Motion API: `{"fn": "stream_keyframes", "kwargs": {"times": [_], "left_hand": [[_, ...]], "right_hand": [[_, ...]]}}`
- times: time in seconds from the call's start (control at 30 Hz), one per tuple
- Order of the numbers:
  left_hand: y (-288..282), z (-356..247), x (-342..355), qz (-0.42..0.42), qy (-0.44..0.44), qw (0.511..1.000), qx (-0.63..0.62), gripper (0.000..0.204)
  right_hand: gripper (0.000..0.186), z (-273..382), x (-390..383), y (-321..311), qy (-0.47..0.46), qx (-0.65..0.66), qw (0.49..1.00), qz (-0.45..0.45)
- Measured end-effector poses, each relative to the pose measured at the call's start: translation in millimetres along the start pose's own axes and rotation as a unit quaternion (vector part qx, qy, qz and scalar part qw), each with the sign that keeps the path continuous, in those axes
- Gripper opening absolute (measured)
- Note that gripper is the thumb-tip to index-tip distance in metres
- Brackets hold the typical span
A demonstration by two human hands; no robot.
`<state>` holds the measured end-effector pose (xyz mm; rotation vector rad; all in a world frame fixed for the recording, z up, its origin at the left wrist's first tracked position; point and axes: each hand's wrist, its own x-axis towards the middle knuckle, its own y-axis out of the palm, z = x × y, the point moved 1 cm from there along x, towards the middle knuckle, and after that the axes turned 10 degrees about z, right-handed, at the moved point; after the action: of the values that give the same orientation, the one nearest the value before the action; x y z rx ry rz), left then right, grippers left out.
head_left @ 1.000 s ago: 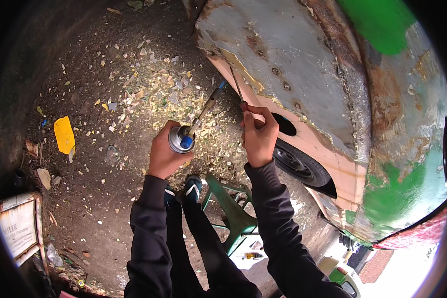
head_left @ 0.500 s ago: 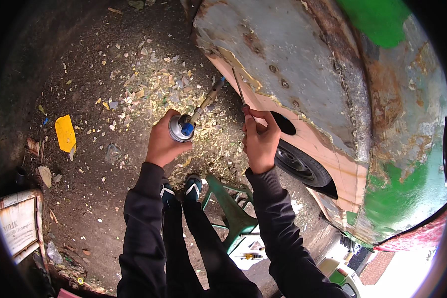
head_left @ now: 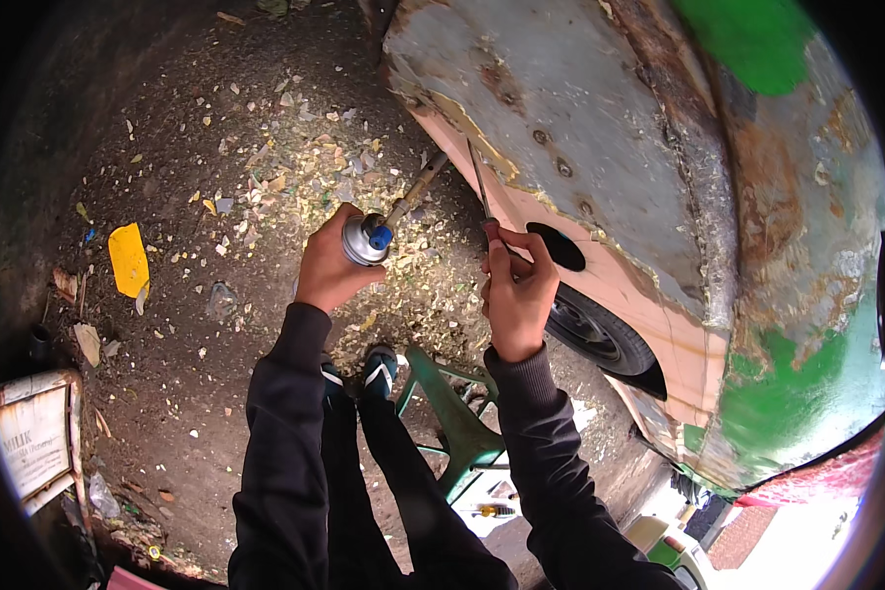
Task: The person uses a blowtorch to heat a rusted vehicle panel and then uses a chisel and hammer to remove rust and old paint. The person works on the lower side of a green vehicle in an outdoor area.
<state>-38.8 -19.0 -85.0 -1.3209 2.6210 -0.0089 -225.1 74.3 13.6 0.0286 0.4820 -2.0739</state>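
My left hand (head_left: 329, 265) is closed round the silver canister (head_left: 364, 246) of a torch with a blue knob and a long metal nozzle (head_left: 413, 192). The nozzle tip points at the lower edge of a vehicle's corroded grey panel (head_left: 600, 118). To the right, my right hand (head_left: 516, 295) grips a thin metal tool (head_left: 478, 182), whose tip lies by the flaking yellowish edge above a pink strip (head_left: 683, 364); whether it touches is unclear. I see no flame at the nozzle now.
Below the vehicle's black wheel (head_left: 600, 329), a green plastic stool (head_left: 452, 423) stands by my feet. A yellow sheet (head_left: 128, 261) lies among scattered flakes on the ground. A rusty white sign (head_left: 25, 442) leans lower left; another vehicle (head_left: 664, 551) is lower right.
My left hand and the torch have moved up and slightly right. My right hand has shifted a little down. The blue glow earlier at the nozzle tip is no longer visible.
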Motion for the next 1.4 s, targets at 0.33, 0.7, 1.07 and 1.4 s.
{"fn": "stream_keyframes", "kwargs": {"times": [0.33, 0.7, 1.07, 1.4], "left_hand": [[7.4, -6.5, -13.2, 0.01, -0.018, 1.0, 0.005, 0.051], [23.5, 3.7, -15.5, 0.003, -0.004, 0.999, -0.031, 0.049], [31.2, -2.0, -17.8, 0.001, 0.001, 0.999, -0.033, 0.049], [29.4, -1.7, -12.7, -0.001, -0.007, 1.0, -0.006, 0.048]], "right_hand": [[0.009, 3.5, -16.1, -21.5, 0.0, -0.024, 1.0, -0.013], [0.007, 17.7, -24.3, -47.9, 0.024, -0.038, 0.999, 0.014], [0.008, 14.3, -7.6, -59.8, 0.023, -0.06, 0.996, 0.061], [0.011, -10.5, 5.1, -32.8, -0.001, -0.032, 0.999, 0.029]]}}
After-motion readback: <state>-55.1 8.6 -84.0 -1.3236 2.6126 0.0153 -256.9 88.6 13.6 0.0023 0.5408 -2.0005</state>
